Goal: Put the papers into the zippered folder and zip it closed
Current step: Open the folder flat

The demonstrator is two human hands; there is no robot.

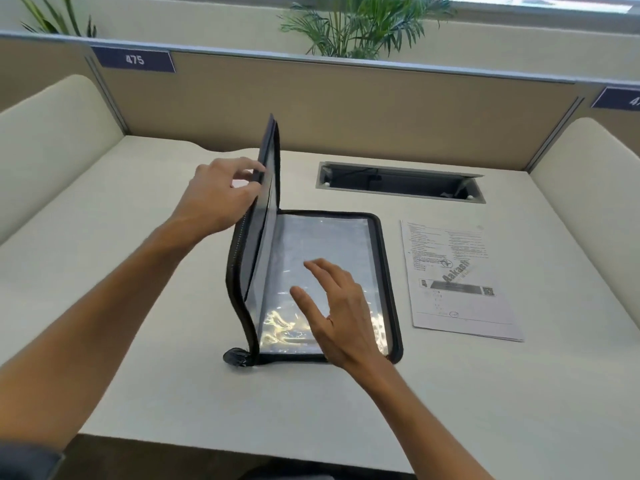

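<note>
A black zippered folder (377, 244) lies open on the white desk, its clear plastic sleeves showing. Its left cover (268, 174) stands nearly upright, and my left hand (218, 195) pinches that cover's outer edge. My right hand (341, 313) hovers with spread, relaxed fingers over the lower half of the flat right side, holding nothing. The zipper pull (237, 356) sits at the folder's near left corner. A stack of printed papers (457, 282) lies flat on the desk just right of the folder, apart from both hands.
A recessed cable tray (398, 183) is sunk into the desk (138, 289) behind the folder. Tan partition walls with number plates (133, 59) and padded side panels (52, 143) enclose the desk. Plants (360, 26) stand beyond the partition.
</note>
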